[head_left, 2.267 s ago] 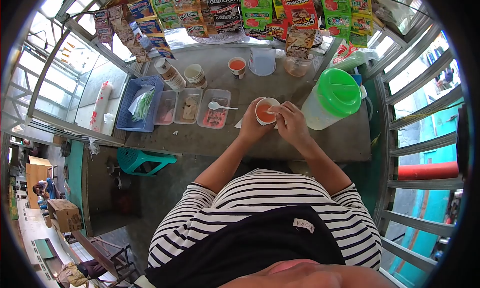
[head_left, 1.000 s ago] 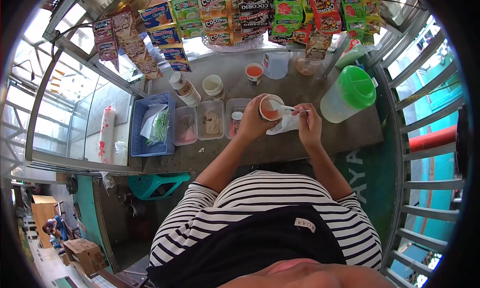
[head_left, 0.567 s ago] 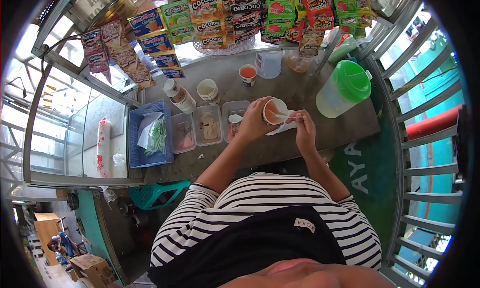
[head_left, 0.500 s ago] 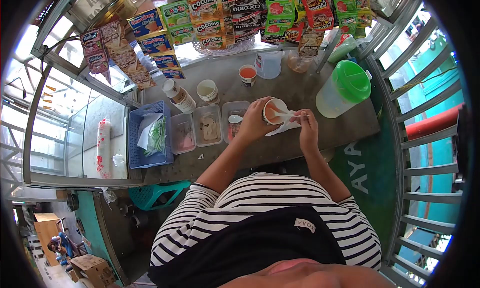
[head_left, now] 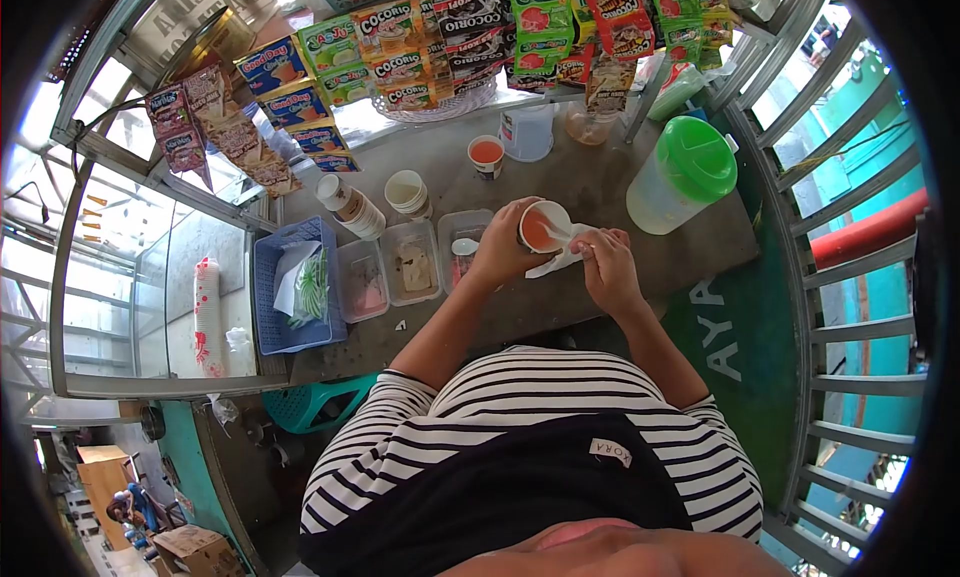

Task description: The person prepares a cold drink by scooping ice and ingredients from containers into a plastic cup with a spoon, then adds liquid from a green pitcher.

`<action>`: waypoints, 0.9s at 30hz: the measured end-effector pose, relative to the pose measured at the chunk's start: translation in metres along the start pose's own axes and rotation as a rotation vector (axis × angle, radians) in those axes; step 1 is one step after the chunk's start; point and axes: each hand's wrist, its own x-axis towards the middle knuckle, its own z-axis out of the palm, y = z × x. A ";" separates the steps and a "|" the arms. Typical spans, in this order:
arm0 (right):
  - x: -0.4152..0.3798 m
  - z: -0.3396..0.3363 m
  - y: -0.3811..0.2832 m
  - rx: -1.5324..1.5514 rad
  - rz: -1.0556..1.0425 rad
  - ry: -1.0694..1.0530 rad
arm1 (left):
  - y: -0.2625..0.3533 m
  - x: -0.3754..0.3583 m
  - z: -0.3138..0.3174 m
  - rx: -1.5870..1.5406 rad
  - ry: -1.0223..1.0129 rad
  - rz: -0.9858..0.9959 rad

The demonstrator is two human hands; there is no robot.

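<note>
My left hand (head_left: 503,245) is wrapped round a paper cup (head_left: 528,245) that holds an orange-red drink (head_left: 540,227). A white plastic spoon (head_left: 563,235) dips into the cup, and the fingers of my right hand (head_left: 609,264) pinch its handle at the right. Some white, thin material (head_left: 545,268) shows beneath the cup; its kind I cannot make out. Just left of my left hand, a plastic tub (head_left: 450,222) has another white spoon (head_left: 465,247) in it. Behind my hands stands a second cup of orange-red drink (head_left: 487,162).
Two more tubs (head_left: 421,295) (head_left: 365,313), stacked paper cups (head_left: 408,199) and a blue basket (head_left: 267,312) stand to the left. At the right is a green-lidded pitcher (head_left: 658,192); a clear container (head_left: 527,137) stands at the back. Drink sachets (head_left: 400,57) hang above the counter (head_left: 690,252).
The spoon stands lower and steeper in the cup, and my right hand has come slightly closer to the cup. My left hand still holds the cup. The view has shifted slightly.
</note>
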 end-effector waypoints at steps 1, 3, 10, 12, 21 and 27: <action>0.001 0.002 -0.003 0.196 0.155 -0.041 | -0.001 -0.001 0.000 0.001 -0.001 -0.001; -0.002 0.009 0.002 0.389 0.314 -0.079 | -0.002 -0.002 0.001 0.014 -0.005 -0.022; 0.000 0.009 0.022 0.722 0.508 0.151 | -0.009 -0.007 0.001 -0.058 0.009 -0.014; 0.003 0.000 0.016 0.653 0.409 0.185 | -0.008 -0.008 0.000 -0.134 0.002 -0.032; 0.009 -0.019 0.008 0.515 0.213 -0.071 | -0.004 -0.008 0.004 -0.144 0.008 0.059; 0.004 -0.039 0.055 0.704 0.299 0.176 | -0.010 -0.016 0.012 -0.171 0.049 0.002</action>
